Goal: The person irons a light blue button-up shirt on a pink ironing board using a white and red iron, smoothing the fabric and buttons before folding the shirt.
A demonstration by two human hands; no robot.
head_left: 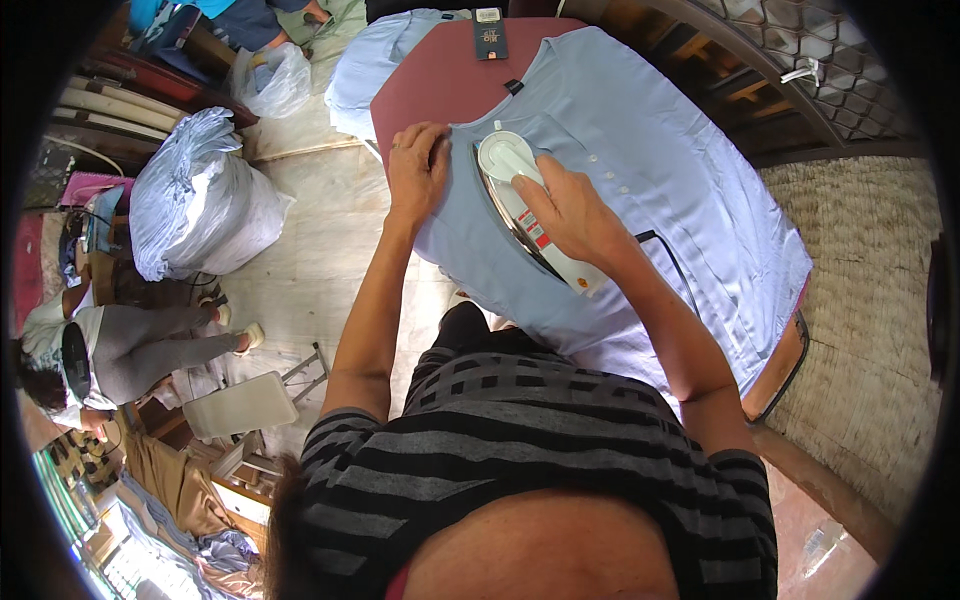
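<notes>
A light blue buttoned shirt (660, 220) lies spread over a padded ironing board (430, 75) with a dark red cover. My right hand (575, 215) is wrapped round the handle of a white electric iron (508, 160), whose metal soleplate rests on the shirt left of the buttons. My left hand (417, 170) is at the shirt's left edge, its fingers bent and closed on the cloth there. A black cord (672, 258) loops out past my right wrist. Near the neckline, a small dark label shows on the shirt.
A dark tag (489, 35) lies at the board's far end, beside folded light blue clothes (385, 70). Bulging plastic bags (205, 200) stand on the floor to the left. Another person (130, 345) stands at far left, near a folding chair (240, 405). A metal lattice (830, 60) borders the right.
</notes>
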